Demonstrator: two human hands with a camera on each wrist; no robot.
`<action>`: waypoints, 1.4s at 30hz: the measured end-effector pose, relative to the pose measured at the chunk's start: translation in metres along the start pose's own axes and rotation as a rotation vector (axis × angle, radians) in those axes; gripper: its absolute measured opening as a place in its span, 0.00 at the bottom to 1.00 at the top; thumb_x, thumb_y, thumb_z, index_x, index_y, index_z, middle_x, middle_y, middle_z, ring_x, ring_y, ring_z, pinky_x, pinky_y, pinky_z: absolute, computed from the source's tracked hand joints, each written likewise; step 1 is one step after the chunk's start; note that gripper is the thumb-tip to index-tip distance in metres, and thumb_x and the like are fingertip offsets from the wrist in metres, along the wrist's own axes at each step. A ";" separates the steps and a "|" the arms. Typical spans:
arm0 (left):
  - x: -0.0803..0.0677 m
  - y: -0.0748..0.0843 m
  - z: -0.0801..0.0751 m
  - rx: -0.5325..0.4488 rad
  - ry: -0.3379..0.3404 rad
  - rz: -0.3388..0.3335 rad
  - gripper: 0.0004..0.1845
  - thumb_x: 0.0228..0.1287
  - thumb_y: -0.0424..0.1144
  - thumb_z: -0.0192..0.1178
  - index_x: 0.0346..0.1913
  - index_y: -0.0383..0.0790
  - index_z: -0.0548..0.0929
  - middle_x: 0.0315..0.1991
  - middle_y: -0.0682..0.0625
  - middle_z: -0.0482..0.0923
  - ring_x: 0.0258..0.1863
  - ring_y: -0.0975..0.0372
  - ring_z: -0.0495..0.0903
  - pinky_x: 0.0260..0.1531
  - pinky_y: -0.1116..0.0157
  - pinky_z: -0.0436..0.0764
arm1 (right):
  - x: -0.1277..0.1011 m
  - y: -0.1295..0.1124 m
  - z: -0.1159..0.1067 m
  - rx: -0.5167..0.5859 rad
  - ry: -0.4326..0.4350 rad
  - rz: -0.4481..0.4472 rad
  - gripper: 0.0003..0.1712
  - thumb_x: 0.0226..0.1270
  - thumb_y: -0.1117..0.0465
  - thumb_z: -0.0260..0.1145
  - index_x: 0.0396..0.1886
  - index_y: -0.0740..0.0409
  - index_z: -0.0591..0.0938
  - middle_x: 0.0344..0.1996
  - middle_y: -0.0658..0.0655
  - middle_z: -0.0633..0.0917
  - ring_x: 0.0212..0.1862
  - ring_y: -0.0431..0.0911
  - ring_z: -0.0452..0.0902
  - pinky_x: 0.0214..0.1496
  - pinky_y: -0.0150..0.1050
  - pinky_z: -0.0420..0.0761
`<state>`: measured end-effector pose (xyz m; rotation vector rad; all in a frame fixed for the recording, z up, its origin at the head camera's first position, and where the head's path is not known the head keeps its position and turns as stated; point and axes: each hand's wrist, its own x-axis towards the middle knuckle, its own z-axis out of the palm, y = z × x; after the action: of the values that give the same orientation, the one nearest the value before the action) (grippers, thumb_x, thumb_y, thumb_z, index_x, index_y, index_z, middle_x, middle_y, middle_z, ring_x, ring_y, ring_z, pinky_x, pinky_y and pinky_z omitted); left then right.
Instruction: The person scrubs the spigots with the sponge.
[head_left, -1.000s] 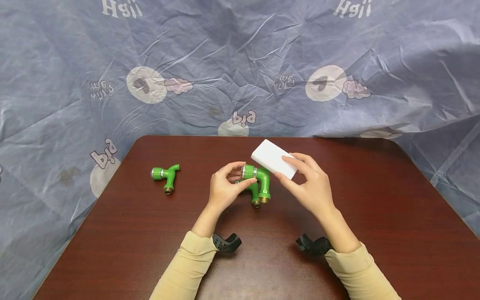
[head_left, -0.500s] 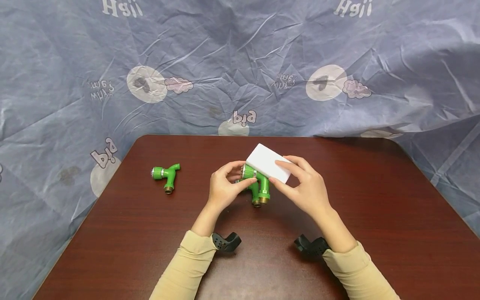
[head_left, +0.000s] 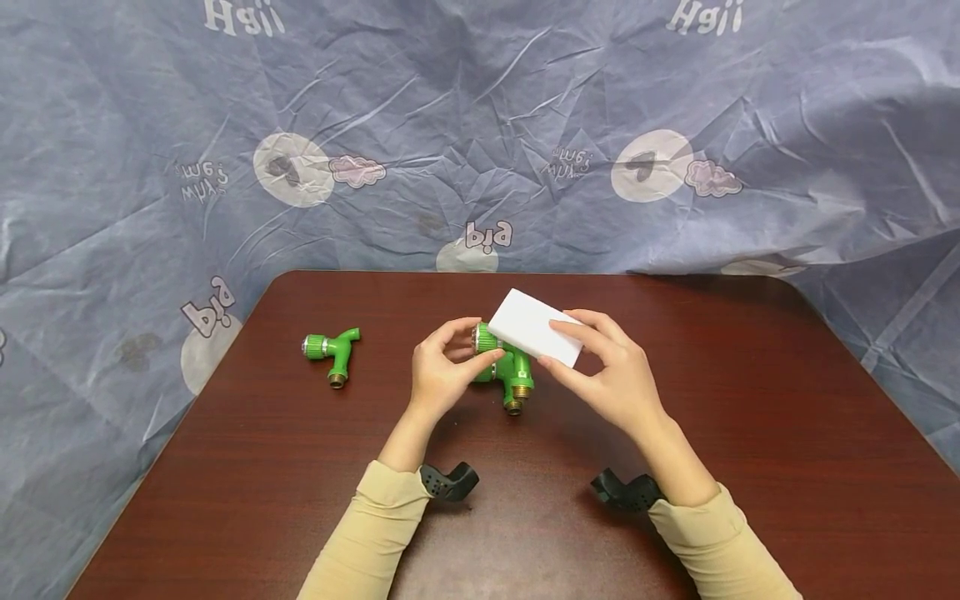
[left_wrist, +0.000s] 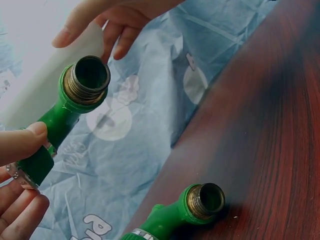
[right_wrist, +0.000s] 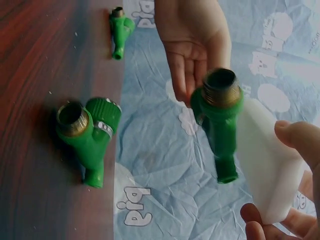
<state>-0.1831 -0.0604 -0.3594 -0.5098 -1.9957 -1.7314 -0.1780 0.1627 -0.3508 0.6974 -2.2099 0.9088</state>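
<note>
My left hand [head_left: 444, 373] grips a green plastic faucet [head_left: 517, 367] by its knob end and holds it above the table; its brass threaded mouth [left_wrist: 89, 80] faces the left wrist camera. My right hand [head_left: 615, 375] pinches a white sponge block [head_left: 527, 330] between thumb and fingers and presses it against the far side of that faucet [right_wrist: 220, 117]; the right wrist view shows the sponge [right_wrist: 265, 165] alongside the green body. A second green faucet [left_wrist: 185, 212] lies on the table just below the held one, mostly hidden in the head view.
A third green faucet [head_left: 332, 348] lies on the dark red table [head_left: 750, 417] at the left. Black camera mounts [head_left: 448, 482] sit at both wrists. A wrinkled blue printed sheet [head_left: 480, 125] hangs behind and around the table.
The right hand has brought the sponge down and left onto the held faucet. The left hand has shifted the faucet slightly left and turned it.
</note>
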 end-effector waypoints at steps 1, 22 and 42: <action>0.000 0.000 0.000 -0.002 0.005 0.005 0.23 0.42 0.25 0.73 0.45 0.25 0.80 0.37 0.35 0.82 0.35 0.47 0.82 0.38 0.56 0.83 | 0.000 -0.001 0.001 -0.008 -0.013 -0.010 0.25 0.44 0.58 0.78 0.47 0.53 0.85 0.49 0.53 0.80 0.47 0.47 0.78 0.41 0.38 0.76; 0.005 0.000 -0.014 0.011 0.169 -0.066 0.24 0.44 0.25 0.72 0.47 0.25 0.80 0.37 0.33 0.81 0.37 0.45 0.82 0.39 0.51 0.82 | 0.003 0.004 -0.008 0.029 -0.058 -0.149 0.24 0.44 0.58 0.76 0.46 0.52 0.85 0.50 0.53 0.79 0.49 0.47 0.76 0.46 0.34 0.73; 0.009 0.000 -0.023 -0.029 0.255 -0.078 0.23 0.44 0.24 0.72 0.47 0.23 0.78 0.39 0.31 0.80 0.37 0.45 0.80 0.41 0.50 0.81 | 0.004 0.006 -0.020 0.071 -0.199 -0.119 0.24 0.44 0.57 0.77 0.46 0.50 0.85 0.49 0.50 0.80 0.50 0.43 0.76 0.49 0.27 0.71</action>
<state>-0.1881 -0.0830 -0.3519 -0.2097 -1.8340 -1.7752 -0.1776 0.1804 -0.3393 0.9800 -2.2882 0.8940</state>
